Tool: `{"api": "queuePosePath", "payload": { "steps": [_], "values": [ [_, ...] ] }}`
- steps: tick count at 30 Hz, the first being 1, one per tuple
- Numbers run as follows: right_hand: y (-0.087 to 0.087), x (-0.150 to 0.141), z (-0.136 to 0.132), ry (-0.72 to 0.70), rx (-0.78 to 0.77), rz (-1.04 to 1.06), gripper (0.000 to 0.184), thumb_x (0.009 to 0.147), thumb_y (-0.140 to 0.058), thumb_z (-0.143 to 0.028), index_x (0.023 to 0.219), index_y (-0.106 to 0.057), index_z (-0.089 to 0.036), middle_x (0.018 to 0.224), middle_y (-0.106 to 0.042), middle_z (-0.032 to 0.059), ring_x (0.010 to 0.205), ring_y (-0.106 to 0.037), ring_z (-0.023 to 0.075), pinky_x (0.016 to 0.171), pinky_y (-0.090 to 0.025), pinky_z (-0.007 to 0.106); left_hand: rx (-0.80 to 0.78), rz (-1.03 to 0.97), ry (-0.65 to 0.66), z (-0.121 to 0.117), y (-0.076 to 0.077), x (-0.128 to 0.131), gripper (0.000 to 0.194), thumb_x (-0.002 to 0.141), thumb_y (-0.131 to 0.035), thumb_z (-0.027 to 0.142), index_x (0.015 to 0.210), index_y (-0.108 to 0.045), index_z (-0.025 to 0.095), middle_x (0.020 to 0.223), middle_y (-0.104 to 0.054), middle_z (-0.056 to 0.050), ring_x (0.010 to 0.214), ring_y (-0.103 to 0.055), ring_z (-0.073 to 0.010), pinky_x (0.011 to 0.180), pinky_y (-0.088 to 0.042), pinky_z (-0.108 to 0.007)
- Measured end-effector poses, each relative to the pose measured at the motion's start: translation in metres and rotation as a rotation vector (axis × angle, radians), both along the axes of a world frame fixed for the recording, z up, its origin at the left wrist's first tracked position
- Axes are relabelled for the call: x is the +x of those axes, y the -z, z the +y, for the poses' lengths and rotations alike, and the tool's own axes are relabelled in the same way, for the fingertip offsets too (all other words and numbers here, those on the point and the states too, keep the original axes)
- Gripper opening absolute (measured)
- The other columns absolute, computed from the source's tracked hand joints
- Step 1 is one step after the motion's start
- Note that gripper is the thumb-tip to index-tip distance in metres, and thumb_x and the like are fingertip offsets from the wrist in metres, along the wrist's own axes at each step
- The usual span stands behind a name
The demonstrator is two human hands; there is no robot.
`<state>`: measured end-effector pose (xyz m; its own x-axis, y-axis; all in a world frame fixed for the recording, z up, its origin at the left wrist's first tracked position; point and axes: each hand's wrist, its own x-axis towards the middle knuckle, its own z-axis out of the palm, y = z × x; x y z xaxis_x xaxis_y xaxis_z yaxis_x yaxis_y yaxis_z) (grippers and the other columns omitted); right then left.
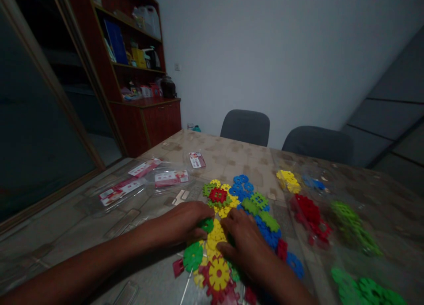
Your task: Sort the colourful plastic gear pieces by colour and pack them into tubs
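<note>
A heap of flat plastic gear-shaped interlocking pieces (245,206) in red, yellow, blue and green lies on the table (228,157) before me. My left hand (180,222) is curled, its fingertips pinching a green piece (207,225) at the heap's near edge. My right hand (245,243) rests on the heap beside it, fingers bent over yellow pieces (216,235); what it grips is hidden. A green gear (193,256) and a yellow gear joined to red ones (218,275) lie just below my hands.
Clear bags of sorted pieces lie to the right: yellow (289,180), red (309,214), green (353,225) and more green (364,289). Empty clear packets with red-and-white labels (145,181) lie to the left. Two grey chairs (245,126) stand behind the table. A wooden shelf unit (139,71) fills the left wall.
</note>
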<state>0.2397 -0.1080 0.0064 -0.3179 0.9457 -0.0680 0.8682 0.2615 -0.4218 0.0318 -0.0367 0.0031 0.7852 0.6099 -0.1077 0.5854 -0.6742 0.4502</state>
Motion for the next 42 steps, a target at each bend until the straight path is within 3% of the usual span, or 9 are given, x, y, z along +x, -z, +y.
{"api": "queuePosePath", "payload": {
  "steps": [3,7,10,12,16,23,30,36,42],
  "values": [
    [0.008,-0.005,0.003,0.053,0.028,0.042,0.01,0.082,-0.067,-0.018,0.092,-0.067,-0.017,0.104,-0.063,0.0079,0.099,-0.055,0.024,0.085,-0.039,0.033,0.027,-0.021,-0.003,0.005,0.003,-0.005,0.015,0.093,-0.057,0.026,0.107,-0.063,0.025,0.109,-0.068,-0.006,0.101,-0.062,-0.0262,0.088,-0.046,-0.037],
    [0.013,-0.007,0.006,0.07,0.03,0.084,0.014,0.082,-0.055,-0.006,0.08,-0.064,-0.018,0.089,-0.064,0.005,0.087,-0.057,0.0197,0.077,-0.038,0.03,-0.024,-0.027,-0.055,0.009,-0.005,-0.011,0.043,0.094,-0.056,0.028,0.136,-0.05,0.029,0.119,-0.067,-0.008,0.107,-0.061,-0.0277,0.092,-0.045,-0.039],
    [0.013,-0.006,0.005,0.058,0.054,0.129,0.012,0.084,-0.062,-0.014,0.095,-0.065,-0.018,0.098,-0.065,0.005,0.094,-0.057,0.021,0.083,-0.039,0.031,-0.079,-0.008,-0.062,0.008,-0.017,-0.014,0.064,0.086,-0.067,0.026,0.144,-0.041,0.032,0.136,-0.059,-0.008,0.12,-0.055,-0.0293,0.101,-0.041,-0.042],
    [0.011,-0.007,0.003,0.006,0.061,0.132,0.023,0.084,-0.07,-0.025,0.106,-0.065,-0.02,0.109,-0.064,0.0058,0.103,-0.056,0.0238,0.089,-0.039,0.034,-0.093,0.046,-0.061,0.006,-0.024,-0.016,0.07,0.077,-0.074,0.023,0.14,-0.044,0.03,0.138,-0.057,-0.009,0.122,-0.054,-0.0313,0.103,-0.04,-0.044],
    [0.003,-0.015,-0.001,-0.074,0.056,-0.021,0.041,0.079,-0.078,-0.04,0.115,-0.066,-0.023,0.117,-0.063,0.0086,0.107,-0.055,0.0292,0.09,-0.039,0.04,-0.026,0.224,-0.108,0.001,-0.028,-0.016,0.06,0.066,-0.083,0.023,0.119,-0.056,0.021,0.119,-0.063,-0.012,0.107,-0.06,-0.035,0.089,-0.048,-0.044],
    [0.002,-0.021,0.006,-0.108,0.133,-0.164,0.016,0.096,-0.06,-0.031,0.095,-0.07,-0.019,0.099,-0.069,0.0078,0.094,-0.061,0.0234,0.081,-0.039,0.032,-0.025,0.201,-0.058,0.002,-0.018,-0.012,0.034,0.07,-0.077,0.02,0.098,-0.059,0.024,0.104,-0.066,-0.006,0.095,-0.063,-0.0302,0.079,-0.048,-0.04],
    [0.005,-0.003,0.013,-0.059,0.169,-0.036,0.024,0.098,-0.055,-0.027,0.079,-0.067,-0.018,0.082,-0.068,0.0031,0.079,-0.058,0.0177,0.07,-0.036,0.027,-0.05,0.153,-0.02,0.0,-0.027,-0.01,0.028,0.072,-0.074,0.014,0.093,-0.06,0.024,0.1,-0.066,-0.003,0.093,-0.062,-0.0267,0.078,-0.047,-0.036],
    [-0.002,0.018,0.011,-0.08,0.047,0.237,0.032,0.096,-0.052,-0.022,0.064,-0.047,-0.02,0.065,-0.053,-0.0039,0.061,-0.047,0.0117,0.059,-0.028,0.024,-0.082,0.076,0.021,0.002,-0.029,-0.008,0.028,0.072,-0.067,0.005,0.093,-0.064,0.023,0.094,-0.07,-0.001,0.086,-0.063,-0.0222,0.073,-0.044,-0.031],
    [0.004,0.023,0.01,-0.008,0.01,0.144,0.031,0.091,-0.059,-0.029,0.064,-0.045,-0.02,0.064,-0.047,-0.0043,0.06,-0.042,0.0121,0.058,-0.022,0.026,-0.061,0.021,0.03,-0.001,-0.035,-0.008,0.019,0.081,-0.07,0.013,0.099,-0.07,0.021,0.102,-0.071,-0.004,0.095,-0.064,-0.0224,0.085,-0.044,-0.031]
  ]
}}
